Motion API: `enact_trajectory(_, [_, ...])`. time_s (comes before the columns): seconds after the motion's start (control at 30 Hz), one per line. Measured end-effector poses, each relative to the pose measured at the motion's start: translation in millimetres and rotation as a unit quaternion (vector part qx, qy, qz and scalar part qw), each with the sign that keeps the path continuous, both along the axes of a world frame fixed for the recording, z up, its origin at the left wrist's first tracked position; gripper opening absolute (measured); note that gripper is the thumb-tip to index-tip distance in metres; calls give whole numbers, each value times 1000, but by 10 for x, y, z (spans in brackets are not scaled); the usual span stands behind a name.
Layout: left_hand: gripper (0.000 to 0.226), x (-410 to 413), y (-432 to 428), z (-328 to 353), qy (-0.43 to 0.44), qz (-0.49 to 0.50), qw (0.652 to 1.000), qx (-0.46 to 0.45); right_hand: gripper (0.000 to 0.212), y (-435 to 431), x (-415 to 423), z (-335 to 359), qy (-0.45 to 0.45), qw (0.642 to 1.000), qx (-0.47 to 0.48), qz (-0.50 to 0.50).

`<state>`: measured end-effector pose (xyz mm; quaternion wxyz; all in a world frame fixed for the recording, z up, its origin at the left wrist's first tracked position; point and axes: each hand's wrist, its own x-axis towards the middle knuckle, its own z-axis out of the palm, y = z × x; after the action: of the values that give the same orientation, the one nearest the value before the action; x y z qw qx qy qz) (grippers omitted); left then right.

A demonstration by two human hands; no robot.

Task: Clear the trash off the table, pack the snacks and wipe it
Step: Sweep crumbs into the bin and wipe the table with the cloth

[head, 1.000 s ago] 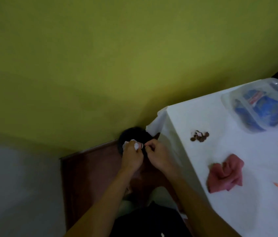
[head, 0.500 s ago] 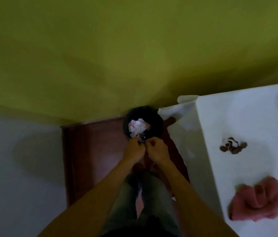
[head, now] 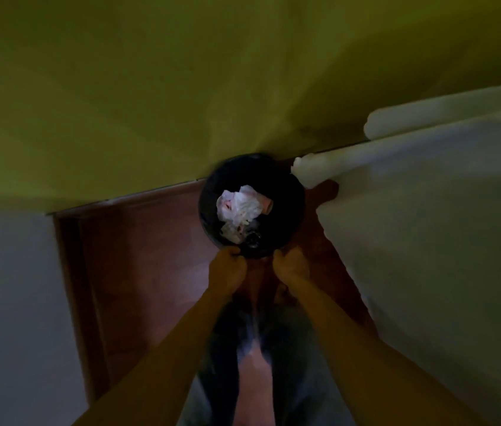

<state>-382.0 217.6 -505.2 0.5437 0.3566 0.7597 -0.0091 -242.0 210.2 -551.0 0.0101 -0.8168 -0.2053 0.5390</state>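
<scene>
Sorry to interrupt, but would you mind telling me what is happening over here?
A person stands over a black bin on the floor, against the yellow-green wall beside the white-covered table. Crumpled white trash lies inside the bin. The left hand and right hand are both closed at the bin's near rim, apparently gripping it or a liner; the blur hides which. The tabletop itself is out of view.

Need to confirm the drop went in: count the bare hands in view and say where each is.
2. The left hand and the right hand both sit at the near rim of the black bin, fingers curled; whether they grip it is unclear.
</scene>
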Motion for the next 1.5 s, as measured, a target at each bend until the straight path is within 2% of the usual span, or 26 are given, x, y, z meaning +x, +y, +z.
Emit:
enact_trajectory(0.13, [36, 25, -17, -453, 2, 6, 1000, 8, 81, -98, 52, -1219, 63, 993, -3, -103])
enact_trajectory(0.17, [36, 17, -23, -556, 7, 4, 1000, 9, 79, -67, 57, -1300, 95, 986, 0, -135])
enact_trajectory(0.2, [36, 8, -25, -633, 8, 4, 1000, 11, 66, 2, 53, -1251, 114, 977, 2, -178])
enact_trajectory(0.27, [36, -8, -31, -769, 2, 11, 1000, 10, 43, 217, 34, -856, 134, 960, -10, -246])
enact_trajectory(0.47, [16, -54, -136, -527, -31, 94, 995, 15, 34, 271, 188, -505, 143, 958, -15, -247])
enact_trajectory(0.63, [13, -193, -317, 414, -40, 223, 974, 10, 34, -21, 53, 359, 169, 952, -36, -255])
enact_trajectory(0.7, [20, -267, -396, 859, -21, 307, 951, 15, 36, -160, -47, 752, 182, 946, -37, -264])
enact_trajectory(0.77, [15, -320, -492, 1254, -39, 387, 921, -1, 36, -282, -158, 1148, 190, 945, -39, -265])
enact_trajectory(0.8, [16, -349, -540, 1404, -54, 413, 909, -8, 35, -345, -215, 1329, 196, 945, -36, -260])
enact_trajectory(0.9, [39, -423, -694, 1870, -73, 428, 900, -30, 40, -513, -367, 1811, 209, 953, -48, -212])
enact_trajectory(1.03, [44, -558, -877, 2430, -85, 496, 864, -23, 33, -611, -451, 2417, 228, 962, -26, -150])
enact_trajectory(1.13, [45, -595, -993, 2742, -77, 516, 853, -21, 18, -639, -444, 2821, 234, 966, 0, -111])
enact_trajectory(1.23, [47, -563, -1034, 2935, -89, 533, 841, 3, 13, -639, -390, 3126, 237, 968, 35, -79])
enact_trajectory(1.33, [45, -442, -931, 3122, -95, 513, 852, 29, 26, -616, -202, 3374, 189, 978, 84, 0])
enact_trajectory(1.37, [45, -393, -889, 3165, -99, 503, 857, 39, 22, -596, -112, 3489, 161, 981, 100, 33])
enact_trajectory(1.4, [45, -333, -852, 3210, -105, 494, 862, 46, 16, -583, -7, 3599, 120, 982, 122, 74])
enact_trajectory(1.5, [44, -123, -809, 3308, -118, 458, 879, 61, 23, -636, 350, 4042, -15, 966, 175, 190])
